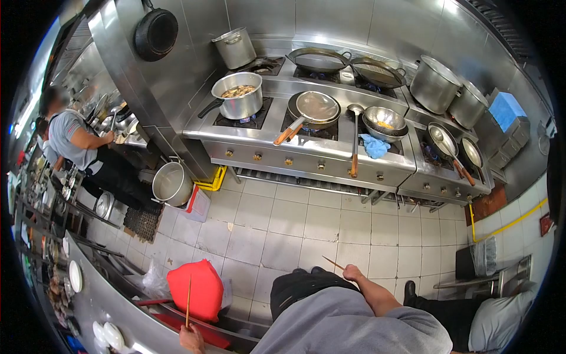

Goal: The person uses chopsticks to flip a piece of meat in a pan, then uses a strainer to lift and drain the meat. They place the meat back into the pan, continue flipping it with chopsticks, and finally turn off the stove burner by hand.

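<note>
My left hand [191, 340] is closed around the lower end of a long thin wooden stick [188, 300], which looks like a chopstick and points away from me. It is beside the steel counter, close to a bright red plastic-looking thing [197, 288]. In front of my body, my right hand [352, 272] grips a second thin wooden stick [333, 262], its tip pointing forward and left above the tiled floor. Both sticks are held apart and touch nothing else that I can see.
Ahead stands a steel stove [253, 147] with a pressure cooker pot [239, 97], a strainer over a pan [317, 106], a ladle [355, 138] and woks. A large pot [172, 183] sits low at left. One person [79, 138] works at left; another [501, 318] is close at right.
</note>
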A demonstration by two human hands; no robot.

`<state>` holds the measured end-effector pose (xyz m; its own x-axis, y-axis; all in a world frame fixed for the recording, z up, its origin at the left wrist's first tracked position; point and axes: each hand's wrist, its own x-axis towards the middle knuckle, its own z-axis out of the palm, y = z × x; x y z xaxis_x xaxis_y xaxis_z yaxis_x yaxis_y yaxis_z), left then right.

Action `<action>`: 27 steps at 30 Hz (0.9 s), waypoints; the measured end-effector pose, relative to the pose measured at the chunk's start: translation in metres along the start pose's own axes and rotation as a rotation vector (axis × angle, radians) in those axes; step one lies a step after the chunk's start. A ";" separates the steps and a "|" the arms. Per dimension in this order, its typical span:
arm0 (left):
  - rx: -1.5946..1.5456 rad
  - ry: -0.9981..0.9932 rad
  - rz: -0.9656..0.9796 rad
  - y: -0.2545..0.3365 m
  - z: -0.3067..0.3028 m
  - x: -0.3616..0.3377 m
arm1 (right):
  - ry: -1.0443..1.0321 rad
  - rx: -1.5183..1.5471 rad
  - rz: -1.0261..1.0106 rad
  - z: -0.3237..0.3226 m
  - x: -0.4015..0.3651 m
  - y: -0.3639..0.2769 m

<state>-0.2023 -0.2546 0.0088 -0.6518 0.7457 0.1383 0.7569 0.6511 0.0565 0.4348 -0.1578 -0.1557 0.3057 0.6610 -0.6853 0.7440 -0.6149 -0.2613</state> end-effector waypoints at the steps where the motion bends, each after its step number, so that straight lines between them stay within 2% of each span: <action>1: -0.001 -0.011 -0.005 0.004 -0.006 -0.001 | -0.017 0.005 0.013 -0.001 0.000 -0.001; 27: 0.016 -0.033 -0.017 0.001 -0.003 0.001 | -0.055 0.035 0.038 0.000 -0.001 -0.001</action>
<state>-0.2016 -0.2540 0.0123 -0.6657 0.7388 0.1050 0.7453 0.6654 0.0423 0.4336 -0.1576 -0.1543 0.2995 0.6133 -0.7309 0.7113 -0.6541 -0.2574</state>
